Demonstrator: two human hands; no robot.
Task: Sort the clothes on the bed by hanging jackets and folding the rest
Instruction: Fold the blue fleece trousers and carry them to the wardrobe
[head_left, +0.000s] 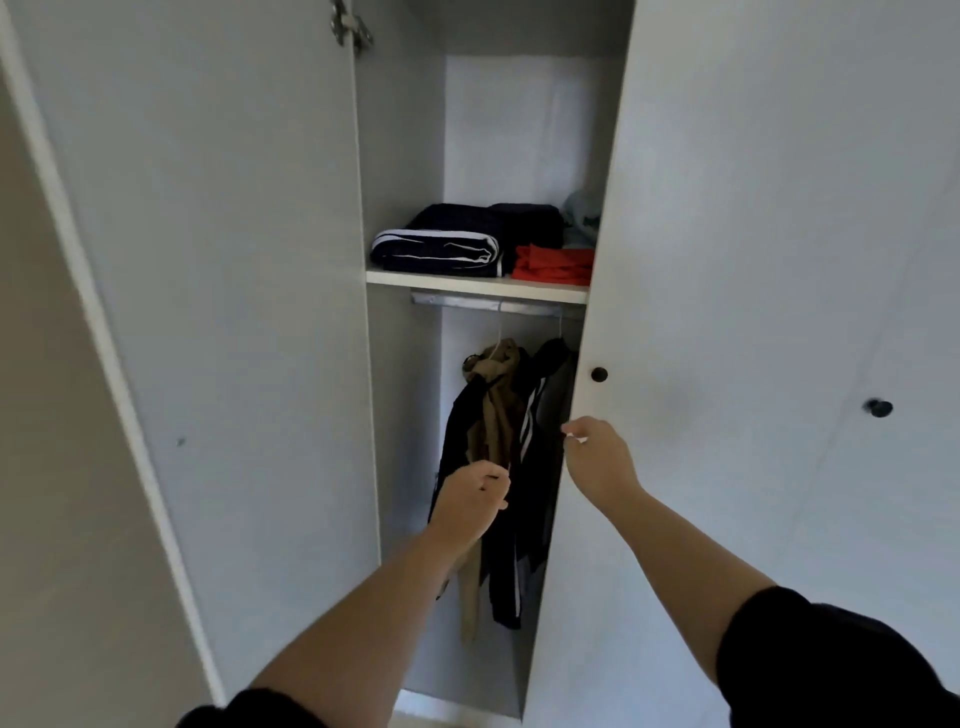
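Note:
Inside the open white wardrobe, jackets hang from a metal rail (483, 301): a black and tan jacket (493, 410) on the left and a black jacket with white stripes (540, 467) to its right. My left hand (470, 499) has its fingers curled on the lower front of the black and tan jacket. My right hand (597, 457) pinches the dark fabric at the edge of the striped jacket, next to the right door. On the shelf (467, 283) above lie a folded navy striped garment (441, 249), a red one (553, 265) and a dark one (530, 221).
The left wardrobe door (218, 260) stands wide open. The right door (727, 260) is closed, with a black knob (599, 374); it hides part of the hanging space. A second knob (879, 407) is further right. A pale green garment (582, 215) peeks at the shelf's right.

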